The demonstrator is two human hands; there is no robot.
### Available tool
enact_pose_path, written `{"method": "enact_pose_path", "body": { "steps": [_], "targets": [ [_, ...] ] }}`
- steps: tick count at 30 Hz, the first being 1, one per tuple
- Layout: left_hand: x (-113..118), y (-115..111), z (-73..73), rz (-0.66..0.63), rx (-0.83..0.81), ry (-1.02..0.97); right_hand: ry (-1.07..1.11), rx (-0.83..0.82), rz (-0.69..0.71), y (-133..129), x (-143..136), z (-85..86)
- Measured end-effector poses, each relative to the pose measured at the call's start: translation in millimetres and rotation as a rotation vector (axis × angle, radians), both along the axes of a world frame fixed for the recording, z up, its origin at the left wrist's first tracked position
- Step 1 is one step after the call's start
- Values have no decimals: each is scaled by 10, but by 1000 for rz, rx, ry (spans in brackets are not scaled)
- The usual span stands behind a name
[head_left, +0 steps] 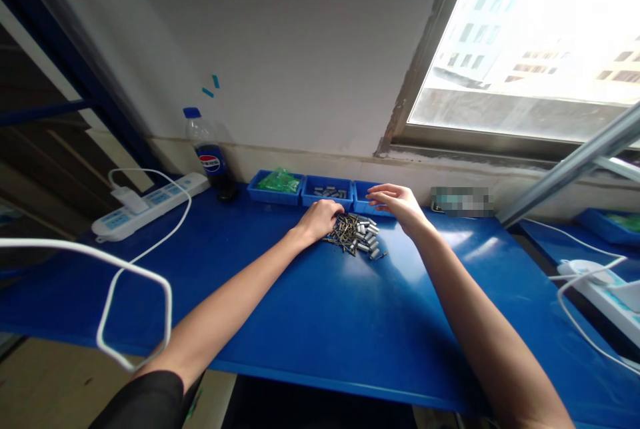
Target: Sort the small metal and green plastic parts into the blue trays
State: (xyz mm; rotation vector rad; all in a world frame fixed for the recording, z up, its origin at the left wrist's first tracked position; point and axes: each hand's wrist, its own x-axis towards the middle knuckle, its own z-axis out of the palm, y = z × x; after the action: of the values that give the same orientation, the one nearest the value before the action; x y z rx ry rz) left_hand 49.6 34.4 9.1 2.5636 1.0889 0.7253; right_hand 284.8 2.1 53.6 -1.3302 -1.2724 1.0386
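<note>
L hand (320, 217) curling at edge of metal-parts pile (349, 232) on tabletop (300, 309), can't tell grip; R hand (397, 202) hovering by R bin (361, 206), fingers loosely spread, holding nothing visible. Pinch pcs singly, avoiding scatter.

Two hands are in view, one left hand (320, 218) and one right hand (399, 205). One heap holds slim metal pins (347, 234) and grey cylinders (371, 237), both several in number but too jumbled to count exactly. Three blue bins (275, 198) stand in a row, and one separate blue bin (597, 224) sits far right. There are two white power strips (163, 204), one bottle (208, 157), two blue tape strips (215, 81) and one window (515, 82).
</note>
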Motion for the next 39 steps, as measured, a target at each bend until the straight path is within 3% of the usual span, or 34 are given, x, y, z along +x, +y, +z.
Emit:
{"method": "enact_pose_path", "body": {
  "steps": [21, 33, 39],
  "targets": [
    [54, -15, 52, -45, -187, -418, -79, -78, 103, -17, -63, -29],
    [76, -76, 110, -110, -170, -464, -62, -65, 243, -58, -178, -116],
    [83, -89, 133, -132, -135, -480, 2, -93, 233, -41, -156, -129]
  ]
}}
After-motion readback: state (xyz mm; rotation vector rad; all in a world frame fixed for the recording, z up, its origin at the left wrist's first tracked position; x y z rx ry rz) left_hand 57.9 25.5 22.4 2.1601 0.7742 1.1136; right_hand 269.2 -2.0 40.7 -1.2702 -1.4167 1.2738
